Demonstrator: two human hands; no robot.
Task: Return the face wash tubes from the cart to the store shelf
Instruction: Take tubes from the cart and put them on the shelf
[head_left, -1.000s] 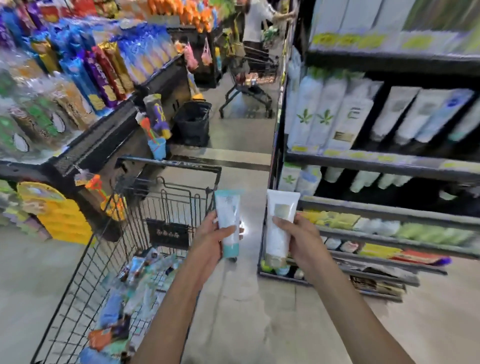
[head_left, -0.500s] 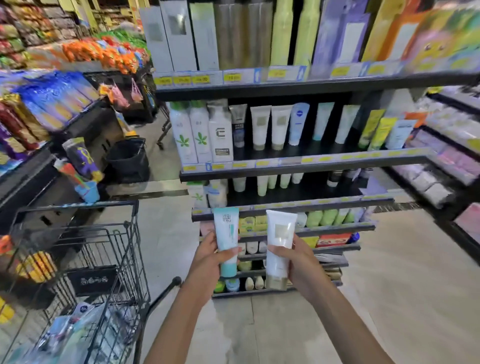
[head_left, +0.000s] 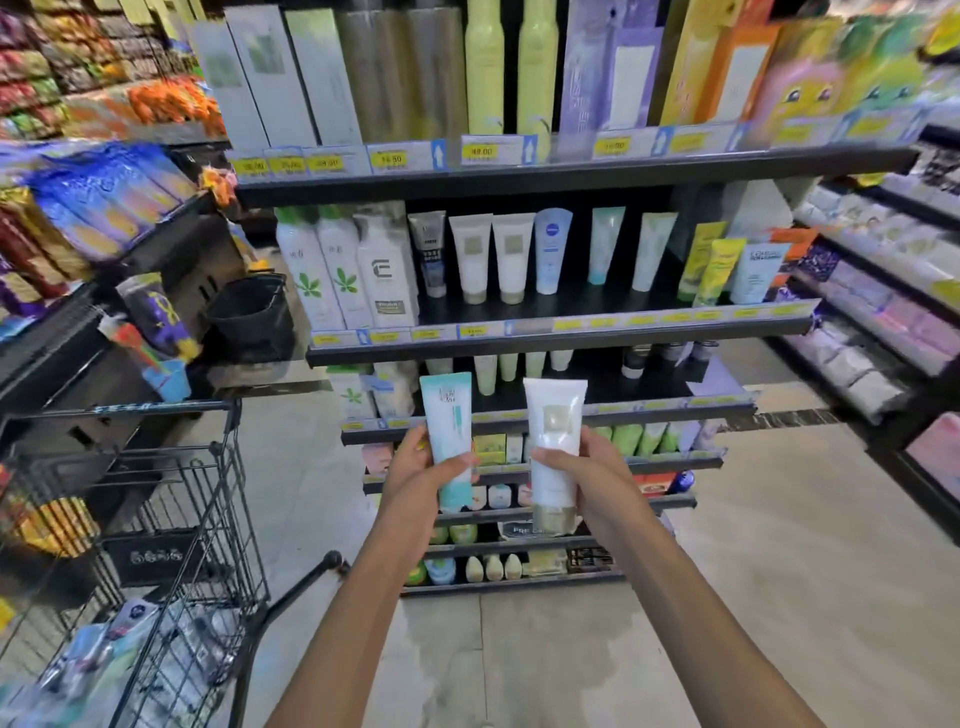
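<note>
My left hand (head_left: 415, 470) grips a teal-and-white face wash tube (head_left: 449, 426), held upright with the cap down. My right hand (head_left: 597, 475) grips a white tube with a gold cap (head_left: 555, 441), also cap down. Both tubes hang side by side in front of the lower shelves of the store shelf (head_left: 556, 340). On the second shelf stand two matching white tubes (head_left: 491, 257) and a teal tube (head_left: 605, 244). The black wire cart (head_left: 171, 525) is at the lower left with several more tubes and packets in its basket.
A snack aisle rack (head_left: 78, 322) runs along the left behind the cart, with a black basket (head_left: 254, 317) on the floor by it. Another product rack (head_left: 883, 291) stands at the right. Beige floor lies between me and the shelf.
The view has swung right from the cart and aisle until it faces the shelf head-on. Both hands still hold their tubes, now raised slightly toward the shelf.
</note>
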